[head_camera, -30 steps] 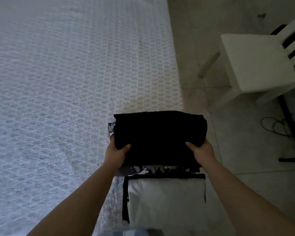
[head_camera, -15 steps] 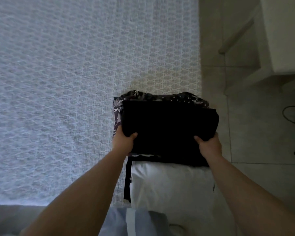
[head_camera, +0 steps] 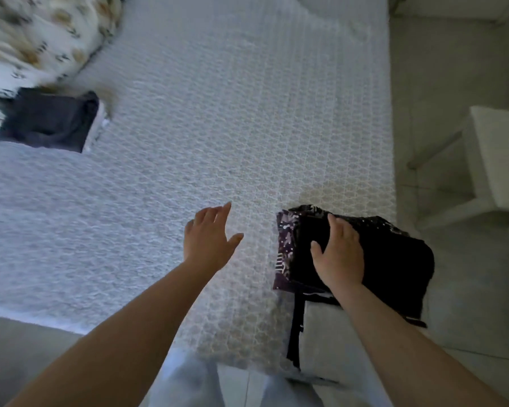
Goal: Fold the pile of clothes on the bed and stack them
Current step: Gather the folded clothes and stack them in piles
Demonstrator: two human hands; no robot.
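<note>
Head cam is showing wide bare room on the white textured bedspread, w/ its right edge running along the grey tiled floor. Stack of folded clothes, black piece on top, is sitting at the near right corner by that edge. Right hand is pressing flat on it, fingers straight. Left hand is hovering over bare bedspread, fingers spread, holding nothing. Folded dark grey garment is lying far left beside a floral pillow. White chair is standing right, off the bed.
</note>
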